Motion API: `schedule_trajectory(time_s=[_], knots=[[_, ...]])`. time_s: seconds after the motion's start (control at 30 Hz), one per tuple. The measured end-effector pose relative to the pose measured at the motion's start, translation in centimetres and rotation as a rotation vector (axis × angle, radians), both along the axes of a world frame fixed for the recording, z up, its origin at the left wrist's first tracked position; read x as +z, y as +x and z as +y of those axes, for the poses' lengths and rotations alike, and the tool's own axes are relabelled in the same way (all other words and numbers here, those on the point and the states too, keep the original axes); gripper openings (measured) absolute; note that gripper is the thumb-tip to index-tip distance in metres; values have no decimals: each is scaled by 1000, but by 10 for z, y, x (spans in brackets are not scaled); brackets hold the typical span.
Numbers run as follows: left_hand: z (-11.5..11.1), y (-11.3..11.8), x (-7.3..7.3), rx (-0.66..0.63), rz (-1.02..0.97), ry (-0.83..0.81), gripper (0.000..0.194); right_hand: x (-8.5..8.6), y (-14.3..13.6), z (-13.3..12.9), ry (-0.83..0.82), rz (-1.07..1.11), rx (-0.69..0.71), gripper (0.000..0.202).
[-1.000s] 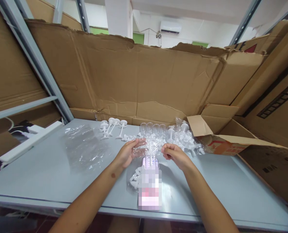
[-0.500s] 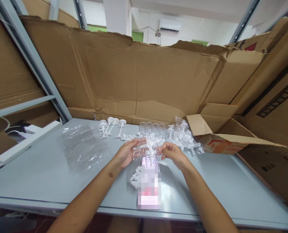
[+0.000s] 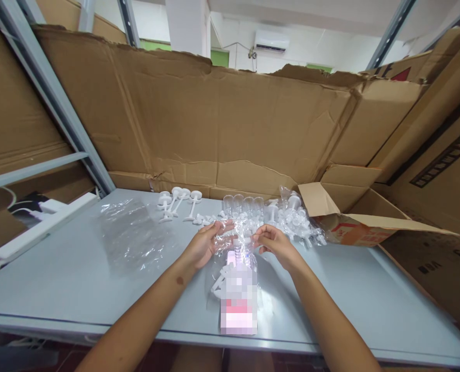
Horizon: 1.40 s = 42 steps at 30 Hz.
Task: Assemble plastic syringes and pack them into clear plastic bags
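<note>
A clear plastic bag [image 3: 225,243] is stretched between my two hands above the table. My left hand [image 3: 204,247] grips its left side, with the fingers extended behind or inside the film; I cannot tell which. The right edge of the bag is pinched between thumb and fingers of my right hand [image 3: 273,244]. A clear coil spring [image 3: 239,253] stands out between the hands, and white plastic parts [image 3: 219,281] show through the film lower left. Below lies a pinkish flat rectangular thing [image 3: 239,310], its face blurred out and partly overlapped by the bag.
Behind my hands sit several white disc-ended stands [image 3: 194,204], clear coil springs [image 3: 243,205] and a heap of bagged white parts [image 3: 295,222]. An empty film bag [image 3: 132,232] lies left. An open cardboard box [image 3: 363,230] stands right, a power strip [image 3: 46,227] far left.
The film between my hands has shifted, and the spring and white parts in it sit slightly further right. Both hands stay in nearly the same place.
</note>
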<state>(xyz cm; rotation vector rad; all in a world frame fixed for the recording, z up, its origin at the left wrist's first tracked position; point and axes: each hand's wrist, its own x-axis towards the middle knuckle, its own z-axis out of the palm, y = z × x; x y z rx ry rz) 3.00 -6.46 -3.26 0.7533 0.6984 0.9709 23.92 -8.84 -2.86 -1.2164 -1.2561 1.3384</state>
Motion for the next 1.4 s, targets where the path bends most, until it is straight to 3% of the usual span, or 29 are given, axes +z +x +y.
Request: schedule_trajectory(time_s=[0.23, 0.57, 0.9, 1.13, 1.4], knots=[[3, -4, 0, 5, -7, 24, 33, 12, 7, -5, 10, -18, 71, 5], [3, -3, 1, 14, -32, 23, 31, 0, -4, -2, 11, -105, 84, 6], [2, -5, 5, 34, -20, 37, 28, 7, 5, -2, 5, -23, 174, 8], [3, -6, 4, 62, 11, 61, 29, 10, 4, -2, -18, 185, 30, 22], [1, -2, 4, 28, 12, 53, 29, 10, -7, -8, 69, 160, -22, 24]])
